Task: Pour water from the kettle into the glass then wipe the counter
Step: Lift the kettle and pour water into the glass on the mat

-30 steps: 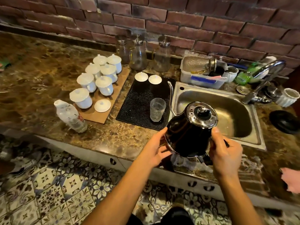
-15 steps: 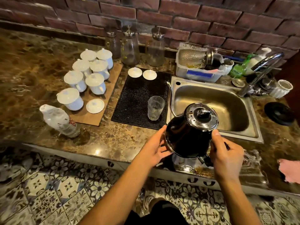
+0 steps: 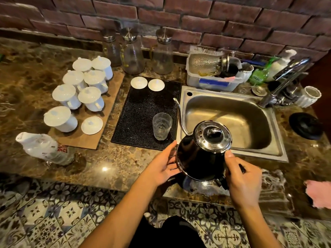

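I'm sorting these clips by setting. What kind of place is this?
Likely a kitchen or tea-prep counter: a steel sink with a tap, lidded white cups on a board, and a kettle.

The kettle (image 3: pixel 198 158) has a glossy black body and a polished metal lid. The glass (image 3: pixel 161 126) is clear and textured. The mat (image 3: pixel 143 111) looks matt black and ribbed, the sink (image 3: pixel 231 119) brushed steel, the counter (image 3: pixel 111 163) glossy brown marble, the cloth (image 3: pixel 318 193) pink and soft.

No lettering can be read anywhere: the plastic bottle (image 3: pixel 44 149) lying on the counter carries a red-and-dark printed label, and the green bottle (image 3: pixel 258 75) by the tap shows pale marks (both too blurred to make out).
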Available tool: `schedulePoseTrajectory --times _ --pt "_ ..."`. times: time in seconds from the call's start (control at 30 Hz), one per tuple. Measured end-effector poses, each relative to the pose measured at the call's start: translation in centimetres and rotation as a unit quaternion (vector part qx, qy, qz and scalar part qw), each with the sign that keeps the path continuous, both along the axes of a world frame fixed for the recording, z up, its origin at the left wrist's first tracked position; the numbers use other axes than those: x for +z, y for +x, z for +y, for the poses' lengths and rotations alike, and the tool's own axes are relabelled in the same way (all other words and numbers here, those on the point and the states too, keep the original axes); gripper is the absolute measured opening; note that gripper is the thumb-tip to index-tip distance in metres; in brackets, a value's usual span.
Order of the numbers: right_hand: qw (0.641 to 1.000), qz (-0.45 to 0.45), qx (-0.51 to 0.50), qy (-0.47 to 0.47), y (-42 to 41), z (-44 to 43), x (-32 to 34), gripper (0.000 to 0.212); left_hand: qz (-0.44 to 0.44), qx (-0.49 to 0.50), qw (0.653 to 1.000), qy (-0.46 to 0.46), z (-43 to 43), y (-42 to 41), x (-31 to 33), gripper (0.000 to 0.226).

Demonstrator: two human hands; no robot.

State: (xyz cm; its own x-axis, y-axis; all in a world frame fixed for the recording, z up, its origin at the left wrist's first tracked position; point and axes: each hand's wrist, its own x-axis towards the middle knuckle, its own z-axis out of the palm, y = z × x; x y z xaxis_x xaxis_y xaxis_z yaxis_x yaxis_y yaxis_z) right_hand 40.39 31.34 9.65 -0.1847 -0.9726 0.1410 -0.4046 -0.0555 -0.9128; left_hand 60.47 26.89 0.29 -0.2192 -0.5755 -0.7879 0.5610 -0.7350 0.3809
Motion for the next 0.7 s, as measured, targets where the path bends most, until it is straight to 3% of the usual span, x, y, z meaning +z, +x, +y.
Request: schedulePoseTrajectory --times 0.07,0.27,0.5,0.7 --pt "1.000 0.004 -0.001 -0.001 0.1 0.0 0.1 0.051 -0.003 -0.008 1.000 0.003 0.0 0.0 -0.3 0.035" --pt "0.999 0.031 -0.016 -0.002 0.8 0.0 -0.1 0.046 0.007 -0.044 0.999 -0.006 -0.5 0.2 -0.6 0.069" --pt "0.997 0.014 -0.064 0.035 2.6 0.8 -0.3 0.028 0.016 -0.106 0.994 -0.028 -1.2 2.1 -1.2 0.070" --pt "0.990 0.024 -0.127 0.052 5.9 1.8 -0.3 0.031 0.029 -0.155 0.987 -0.017 -1.5 4.3 -1.8 0.062"
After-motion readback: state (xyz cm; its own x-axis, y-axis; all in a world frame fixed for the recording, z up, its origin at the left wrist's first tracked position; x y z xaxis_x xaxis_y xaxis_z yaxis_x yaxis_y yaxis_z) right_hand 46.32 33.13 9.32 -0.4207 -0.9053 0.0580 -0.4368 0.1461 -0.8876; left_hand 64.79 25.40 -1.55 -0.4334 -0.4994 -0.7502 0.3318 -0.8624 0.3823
